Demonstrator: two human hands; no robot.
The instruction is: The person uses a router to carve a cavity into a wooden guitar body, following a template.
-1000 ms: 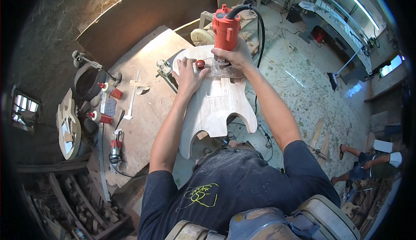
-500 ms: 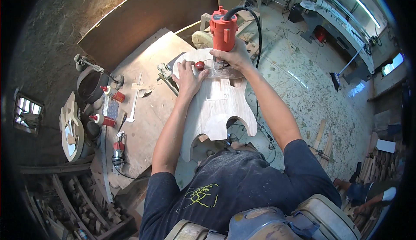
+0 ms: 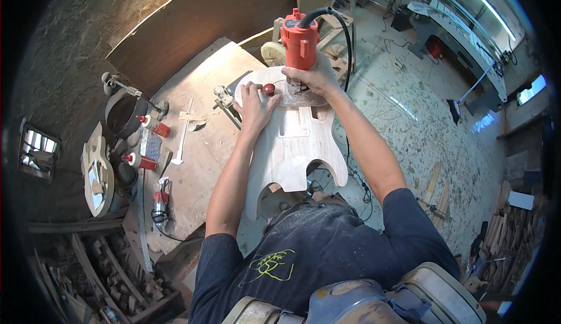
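Note:
My right hand (image 3: 312, 78) is closed around the lower part of a red corded router (image 3: 299, 46), which stands upright on a clear base plate (image 3: 295, 97) with a red knob (image 3: 269, 88). The plate sits on a pale, unfinished guitar body (image 3: 292, 146) with routed cavities and deep cutaways. My left hand (image 3: 254, 105) lies just left of the knob, fingers apart and bent, resting on the body and near the plate's edge. A metal clamp (image 3: 225, 102) sits at the body's upper left edge.
The workbench (image 3: 187, 201) holds glue bottles (image 3: 143, 161) and a small corded tool (image 3: 160, 204); another guitar body (image 3: 96, 175) lies leftward. A brown panel (image 3: 198, 20) stands behind. Right are a broom (image 3: 456, 108), a long machine (image 3: 461, 37) and wood offcuts (image 3: 435, 189).
The router and my right hand have shifted slightly left. The other person seen at the lower right earlier has moved down and almost wholly out of view.

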